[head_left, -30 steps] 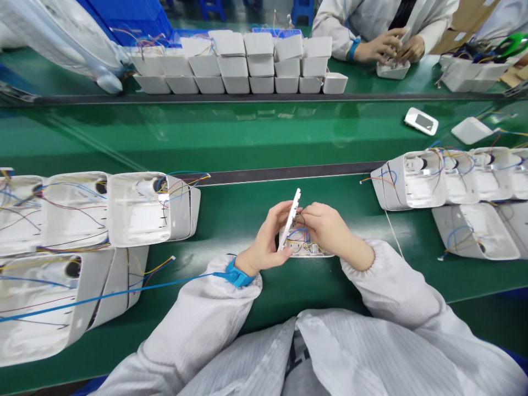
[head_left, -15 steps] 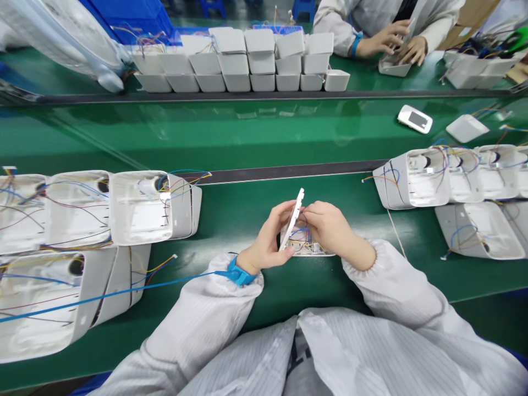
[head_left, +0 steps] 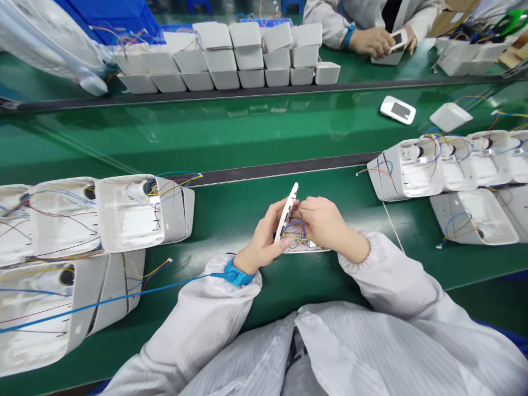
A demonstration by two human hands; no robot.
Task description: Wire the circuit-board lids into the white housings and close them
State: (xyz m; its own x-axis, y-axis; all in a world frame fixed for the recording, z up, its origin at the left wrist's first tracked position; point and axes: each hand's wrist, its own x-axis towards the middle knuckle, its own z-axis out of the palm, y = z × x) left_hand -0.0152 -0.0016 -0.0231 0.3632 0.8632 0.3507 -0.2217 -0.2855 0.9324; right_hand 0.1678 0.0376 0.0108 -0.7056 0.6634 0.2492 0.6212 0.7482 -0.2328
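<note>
My left hand (head_left: pixel 264 239) grips a thin white plastic panel (head_left: pixel 287 210), held on edge and tilted. Under it a white housing base (head_left: pixel 307 247) lies on the green mat with coloured wires (head_left: pixel 296 228) bunched inside. My right hand (head_left: pixel 324 223) is curled over those wires, its fingertips pinched among them beside the panel. A blue wrist strap (head_left: pixel 236 273) circles my left wrist, and its blue cord runs off to the left.
Open white housings with loose wires (head_left: pixel 136 212) are stacked at the left, with more housings (head_left: pixel 408 168) at the right. White boxes (head_left: pixel 247 55) line the far bench, where another person's hands (head_left: pixel 377 39) hold a device. A white display unit (head_left: pixel 398 109) lies on the belt (head_left: pixel 247 132).
The panel has tipped slightly and both hands have shifted a little; my right fingers keep working among the wires. Across the belt, the other person has lifted a device.
</note>
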